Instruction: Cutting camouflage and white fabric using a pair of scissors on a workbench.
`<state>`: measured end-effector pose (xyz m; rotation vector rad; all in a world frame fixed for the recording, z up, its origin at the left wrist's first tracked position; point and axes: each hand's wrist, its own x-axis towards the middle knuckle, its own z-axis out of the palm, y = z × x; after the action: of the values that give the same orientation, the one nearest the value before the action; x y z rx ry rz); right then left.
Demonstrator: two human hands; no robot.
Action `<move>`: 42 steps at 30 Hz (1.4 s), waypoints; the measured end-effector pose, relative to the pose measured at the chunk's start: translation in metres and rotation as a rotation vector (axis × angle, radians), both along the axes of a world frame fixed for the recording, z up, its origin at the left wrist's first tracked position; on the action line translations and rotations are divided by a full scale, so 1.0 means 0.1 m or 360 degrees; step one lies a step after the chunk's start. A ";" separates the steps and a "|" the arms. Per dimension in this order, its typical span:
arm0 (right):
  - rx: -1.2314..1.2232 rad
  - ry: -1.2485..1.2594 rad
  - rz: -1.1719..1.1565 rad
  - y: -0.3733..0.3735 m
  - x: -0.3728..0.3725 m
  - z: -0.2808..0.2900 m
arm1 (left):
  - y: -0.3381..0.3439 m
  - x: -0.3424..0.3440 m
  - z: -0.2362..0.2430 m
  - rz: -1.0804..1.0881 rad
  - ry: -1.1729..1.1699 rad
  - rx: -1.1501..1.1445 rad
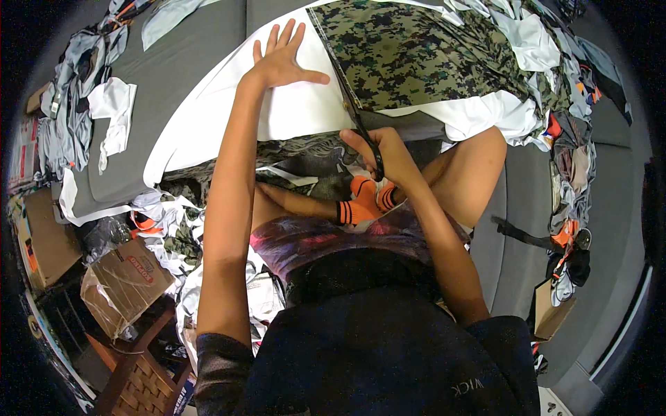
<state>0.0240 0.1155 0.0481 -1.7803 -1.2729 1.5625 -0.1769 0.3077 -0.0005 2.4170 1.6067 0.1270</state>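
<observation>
White fabric (291, 111) lies on the grey cushioned surface (173, 90), with green camouflage fabric (409, 55) to its right. My left hand (281, 66) rests on the white fabric, fingers spread wide and holding nothing. My right hand (378, 152) grips black scissors (355, 111) by their handles near the fabric's front edge; the blades point away from me along the line between white and camouflage. Their tips are hard to make out. Darker patterned cloth (291, 149) hangs beneath the white piece, just above my crossed legs.
Scrap piles (62, 132) line the left and right (576, 159) sides. Cardboard boxes (125, 284) and a woven wooden chair (139, 388) sit at lower left. A black strap (527, 236) and another carton (551, 312) lie to my right, and my orange-striped socks (364, 201) show between my legs.
</observation>
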 end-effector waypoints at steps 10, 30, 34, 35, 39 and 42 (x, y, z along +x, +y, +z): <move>-0.0038 0.0167 0.0073 0.08 0.05 0.04 | 0.20 -0.01 0.15 0.0013 -0.0105 -0.0256; -0.0023 0.0050 -0.0021 0.36 -0.11 0.14 | 0.35 -0.02 0.20 -0.0088 0.0188 -0.0304; -0.0052 0.0027 -0.0018 0.35 -0.11 0.17 | 0.34 -0.02 0.20 -0.0080 0.0188 -0.0331; -0.0058 0.0034 -0.0025 0.35 -0.11 0.17 | 0.35 -0.02 0.20 -0.0081 0.0185 -0.0326; -0.0079 0.0049 -0.0043 0.35 -0.10 0.16 | 0.35 -0.01 0.19 -0.0081 0.0174 -0.0315; -0.0051 0.0003 0.0024 0.35 -0.07 0.21 | 0.36 -0.02 0.21 -0.0079 0.0184 -0.0327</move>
<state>0.0165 0.1505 0.0687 -1.7923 -1.2698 1.6013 -0.1785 0.3432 0.0204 2.3403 1.5221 -0.1805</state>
